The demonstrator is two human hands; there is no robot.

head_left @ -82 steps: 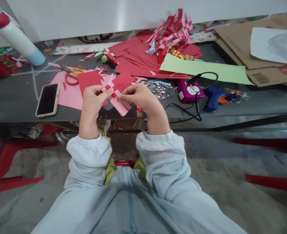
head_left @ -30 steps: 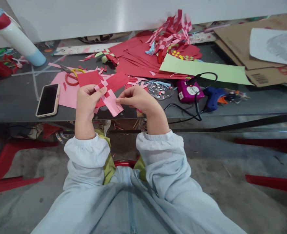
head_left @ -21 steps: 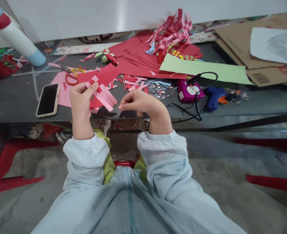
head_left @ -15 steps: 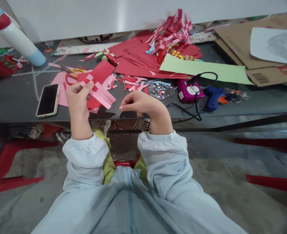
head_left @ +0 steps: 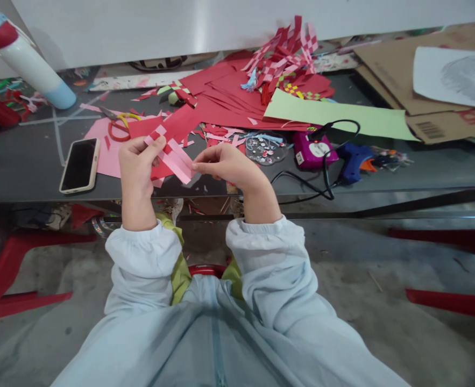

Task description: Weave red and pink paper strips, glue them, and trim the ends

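My left hand (head_left: 139, 164) pinches a piece of red paper (head_left: 182, 123) with pink paper strips (head_left: 177, 161) woven through it, thumb on top. The pink strips reach out to the right, and my right hand (head_left: 226, 165) has its thumb and forefinger closed at their right end. Behind my left hand lie a sheet of pink paper (head_left: 106, 156) and scissors (head_left: 118, 127) with red and yellow handles. Red and pink paper scraps (head_left: 225, 134) are scattered just beyond my right hand.
At left are a phone (head_left: 79, 165) and a bottle (head_left: 31, 67). A red paper pile (head_left: 229, 97) lies at the back, near a green sheet (head_left: 334, 117). To the right are a clear dish (head_left: 266, 149), a purple box (head_left: 313, 150), a cable, a blue glue gun (head_left: 354, 161) and cardboard (head_left: 434, 124).
My right hand has moved slightly left and now meets the end of the pink strips. My left hand has shifted a little to the right with the woven paper.
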